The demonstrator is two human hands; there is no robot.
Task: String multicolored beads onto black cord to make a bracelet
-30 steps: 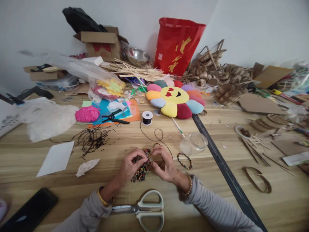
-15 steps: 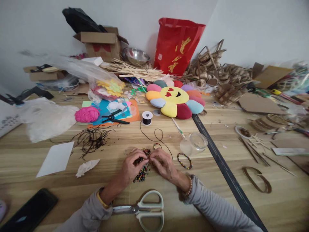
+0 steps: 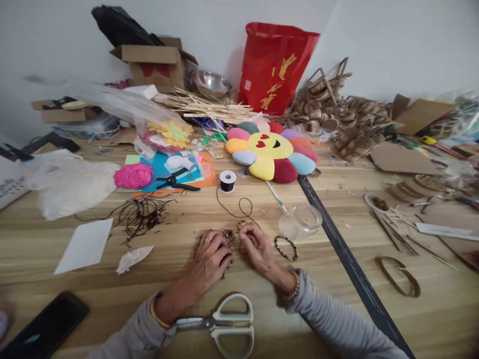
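Note:
My left hand (image 3: 211, 257) lies over a pile of small multicoloured beads (image 3: 227, 234), palm down. Its fingers are bent together, and the fingertips are partly hidden, so what they pinch does not show. Just right of the pile, my right hand (image 3: 258, 247) is raised with thumb and fingers closed on a thin black cord (image 3: 234, 213). Several strung beads (image 3: 241, 224) show on the cord beside the right fingers. The cord runs back to a white spool (image 3: 227, 181). A finished-looking bead bracelet (image 3: 286, 248) rests right of my right hand.
White-handled scissors (image 3: 232, 324) lie in front of my hands. A glass jar (image 3: 301, 221) and a long black strip (image 3: 348, 259) are on the right. Tangled black cord (image 3: 138, 217), paper (image 3: 85, 246) and a phone (image 3: 45, 326) lie left. A flower cushion (image 3: 271, 149) is behind.
My hands were together over the beads and have parted. The left has turned palm down onto the pile; the right has shifted slightly right and up. The view has shifted slightly.

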